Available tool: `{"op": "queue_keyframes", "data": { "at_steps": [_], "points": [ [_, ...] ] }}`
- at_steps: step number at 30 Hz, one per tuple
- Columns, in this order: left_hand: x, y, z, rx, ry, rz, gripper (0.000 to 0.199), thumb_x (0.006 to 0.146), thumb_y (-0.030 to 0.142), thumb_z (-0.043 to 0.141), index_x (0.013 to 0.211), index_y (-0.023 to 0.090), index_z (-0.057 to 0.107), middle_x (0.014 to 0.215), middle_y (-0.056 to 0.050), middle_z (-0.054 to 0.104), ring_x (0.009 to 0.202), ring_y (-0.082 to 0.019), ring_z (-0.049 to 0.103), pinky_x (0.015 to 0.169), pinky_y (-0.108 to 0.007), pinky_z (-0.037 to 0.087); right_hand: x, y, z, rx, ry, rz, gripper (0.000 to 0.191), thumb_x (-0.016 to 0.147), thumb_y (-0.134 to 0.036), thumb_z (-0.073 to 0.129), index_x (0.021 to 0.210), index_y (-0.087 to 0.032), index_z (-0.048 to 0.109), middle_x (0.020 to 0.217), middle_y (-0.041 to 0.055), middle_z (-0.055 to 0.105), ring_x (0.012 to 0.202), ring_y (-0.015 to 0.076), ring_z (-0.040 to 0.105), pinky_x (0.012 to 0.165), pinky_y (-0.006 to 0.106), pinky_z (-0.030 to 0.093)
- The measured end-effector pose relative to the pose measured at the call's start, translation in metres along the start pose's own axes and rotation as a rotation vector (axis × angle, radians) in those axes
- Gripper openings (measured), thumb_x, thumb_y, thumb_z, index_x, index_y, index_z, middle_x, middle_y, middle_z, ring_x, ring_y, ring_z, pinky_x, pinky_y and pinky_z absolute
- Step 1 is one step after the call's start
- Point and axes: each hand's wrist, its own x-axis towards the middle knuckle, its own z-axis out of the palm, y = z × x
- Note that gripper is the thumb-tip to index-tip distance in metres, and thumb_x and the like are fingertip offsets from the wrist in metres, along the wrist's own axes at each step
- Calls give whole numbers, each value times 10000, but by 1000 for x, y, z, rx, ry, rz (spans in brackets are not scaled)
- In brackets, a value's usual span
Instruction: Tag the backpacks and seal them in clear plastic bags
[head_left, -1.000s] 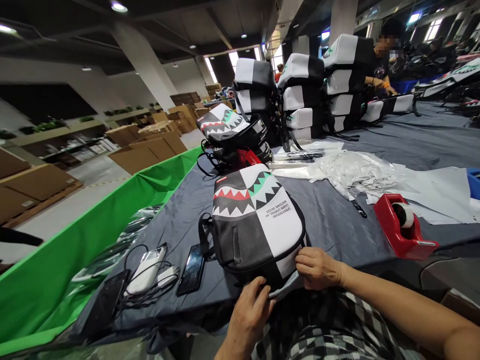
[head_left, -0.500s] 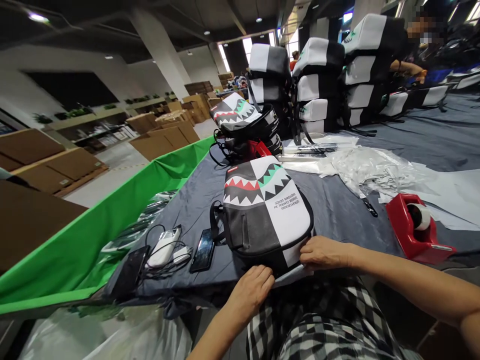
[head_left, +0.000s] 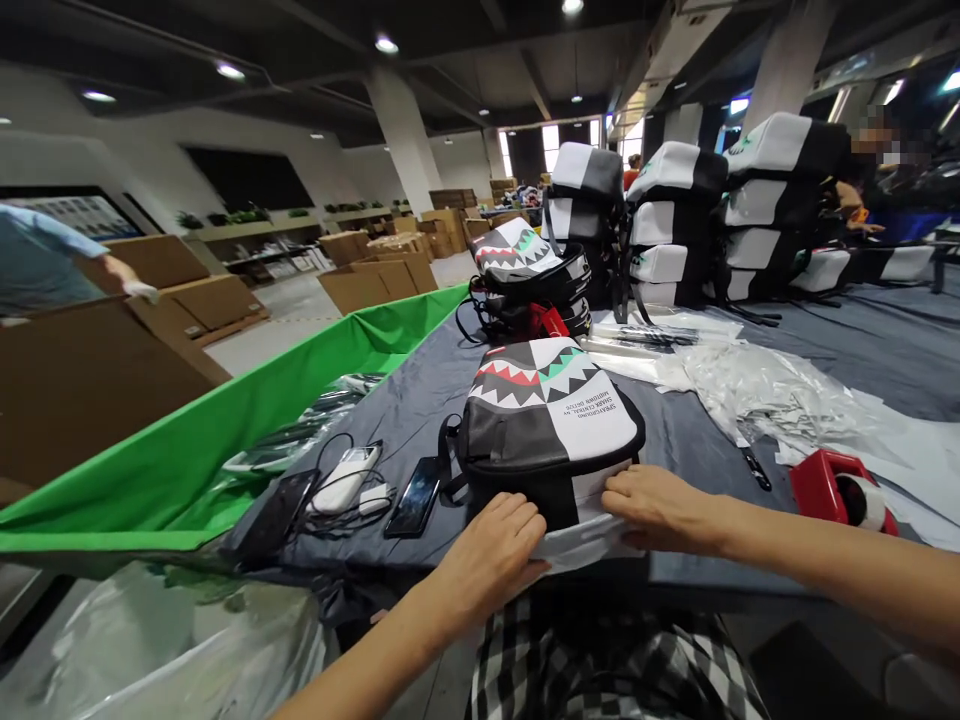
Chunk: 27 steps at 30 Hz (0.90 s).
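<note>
A black-and-white backpack [head_left: 555, 410] with a red and green shark-mouth print lies front side up near the table's front edge. A translucent plastic bag [head_left: 577, 543] shows below its near end, between my hands. My left hand [head_left: 506, 540] is closed at the backpack's near left side, fingers curled over the plastic's edge. On the near right corner my right hand [head_left: 637, 505] is closed too, its fingers pinching the plastic against the backpack. The fingertips of both hands are partly hidden.
A phone [head_left: 413, 497] and a white power bank [head_left: 345, 480] with cables lie left. Stacked backpacks [head_left: 585, 215] stand behind. Right are clear plastic bags [head_left: 757, 390], a marker [head_left: 756, 468] and a red tape dispenser [head_left: 825, 480]. Green cloth [head_left: 180, 470] borders the left. A person's arm [head_left: 112, 270] is far left.
The view has tilted up. The backpack's near end now shows more of its side, with more plastic visible between my hands. A person has come into view at the far left.
</note>
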Motion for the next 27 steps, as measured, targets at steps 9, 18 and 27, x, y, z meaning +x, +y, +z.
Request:
{"op": "queue_keyframes", "data": {
  "at_steps": [9, 18, 27],
  "points": [
    [39, -5, -32, 219, 459, -79, 244, 896, 54, 392, 722, 214, 452, 670, -6, 497, 649, -175, 447, 719, -341, 393, 15, 1, -28, -217, 578, 44, 292, 1002, -269, 384, 733, -239, 493, 589, -8, 475, 533, 153, 427, 559, 308, 312],
    [29, 3, -40, 83, 260, -15, 43, 940, 168, 524, 905, 188, 510, 927, -42, 622, 801, -163, 585, 855, -355, 483, 19, -2, -18, -224, 712, 30, 271, 980, -189, 393, 717, -238, 434, 562, -20, 437, 509, 152, 384, 534, 312, 275],
    [13, 4, 5, 225, 712, -116, 181, 872, -1, 466, 891, 162, 542, 1033, -120, 595, 838, -176, 556, 797, -375, 496, 9, -13, 2, -173, 573, -143, 200, 946, -77, 356, 849, -215, 463, 636, -13, 494, 574, 156, 437, 572, 288, 327]
  ]
}}
